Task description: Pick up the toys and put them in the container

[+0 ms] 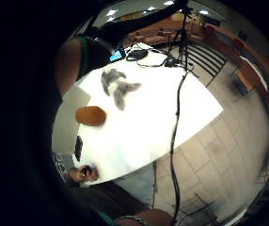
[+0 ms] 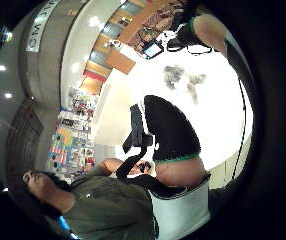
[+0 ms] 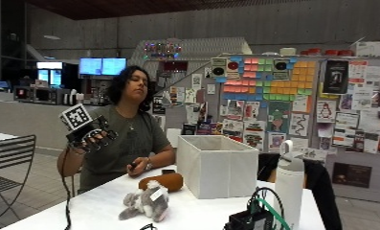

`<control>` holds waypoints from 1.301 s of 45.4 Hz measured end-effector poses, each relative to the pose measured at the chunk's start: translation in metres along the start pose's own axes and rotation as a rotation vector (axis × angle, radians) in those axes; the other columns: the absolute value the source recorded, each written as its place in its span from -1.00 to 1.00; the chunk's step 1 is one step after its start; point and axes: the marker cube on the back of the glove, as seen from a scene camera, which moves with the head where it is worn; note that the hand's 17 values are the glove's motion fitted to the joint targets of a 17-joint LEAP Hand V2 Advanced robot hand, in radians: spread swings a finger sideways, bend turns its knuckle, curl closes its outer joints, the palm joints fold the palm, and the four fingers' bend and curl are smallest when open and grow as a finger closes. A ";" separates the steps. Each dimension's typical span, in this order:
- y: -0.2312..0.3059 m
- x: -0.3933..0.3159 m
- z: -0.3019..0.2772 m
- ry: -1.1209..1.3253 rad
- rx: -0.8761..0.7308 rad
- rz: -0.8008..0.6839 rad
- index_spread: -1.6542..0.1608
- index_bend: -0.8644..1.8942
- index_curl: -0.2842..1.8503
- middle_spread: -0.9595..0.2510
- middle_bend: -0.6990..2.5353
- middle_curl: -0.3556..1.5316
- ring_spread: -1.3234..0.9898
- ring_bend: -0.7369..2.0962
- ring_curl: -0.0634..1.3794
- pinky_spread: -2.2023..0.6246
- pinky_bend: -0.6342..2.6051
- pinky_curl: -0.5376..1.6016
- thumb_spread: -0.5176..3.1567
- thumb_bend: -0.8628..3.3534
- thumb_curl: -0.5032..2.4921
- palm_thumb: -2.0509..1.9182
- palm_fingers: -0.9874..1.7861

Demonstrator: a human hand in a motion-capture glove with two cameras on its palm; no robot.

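Two toys are seen lying on the white surface (image 3: 100, 203) at lower centre of the outside view: a grey plush toy (image 3: 145, 203) and, just behind it, a brown plush toy (image 3: 162, 181), which lies close to the white container (image 3: 218, 165) at frame centre. The gloved right hand (image 3: 91, 135) is held raised at left of frame, well apart from both toys, its fingers (image 3: 95, 142) loosely curled with nothing gripped.

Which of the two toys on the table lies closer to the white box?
The brown toy: it lies right beside the white box, while the grey plush toy lies farther toward the camera.
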 end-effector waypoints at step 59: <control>-0.164 -0.020 0.271 0.225 -0.010 0.020 0.38 -0.23 -0.57 0.36 -0.40 -0.34 -0.10 0.04 -0.57 0.47 -0.06 -0.17 -0.09 -0.57 -0.46 0.13 0.11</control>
